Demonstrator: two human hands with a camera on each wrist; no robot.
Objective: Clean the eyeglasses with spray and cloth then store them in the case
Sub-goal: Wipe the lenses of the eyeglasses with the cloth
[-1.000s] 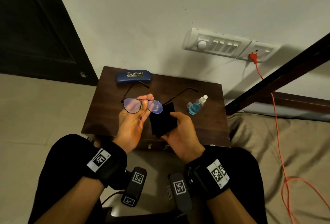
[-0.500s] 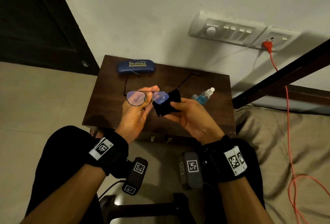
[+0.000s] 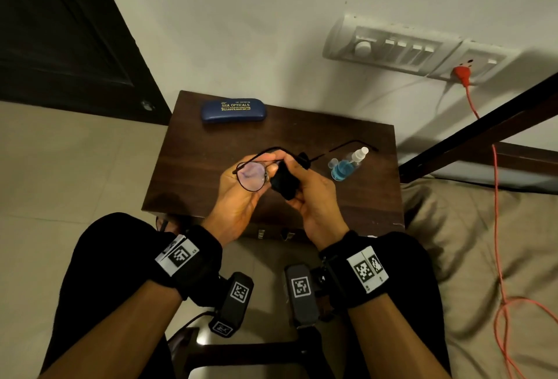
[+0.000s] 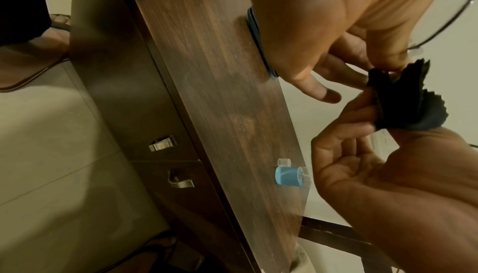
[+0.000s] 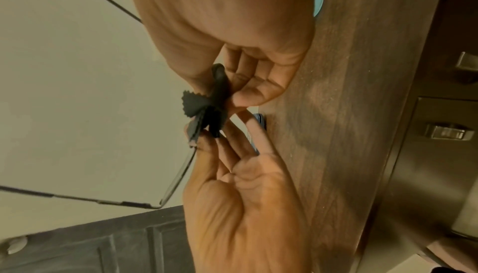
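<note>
The dark brown wooden table (image 3: 193, 167) shows a smooth, faintly glossy grain. On it, at its far edge, lies a blue, matt, leather-like glasses case (image 3: 234, 110); at its right, a clear glossy plastic spray bottle (image 3: 347, 164). Above it, a matt black zigzag-edged cloth (image 4: 403, 101) covers thin black metal-framed eyeglasses (image 3: 252, 176).

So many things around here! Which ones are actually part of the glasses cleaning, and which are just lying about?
Part of the job:
- eyeglasses, held by the left hand
- black cloth, pinched by the right hand
- spray bottle, lying on the table
- blue case, closed

Just lying about:
- switch panel
- red plug and its orange cord
- dark door
</note>
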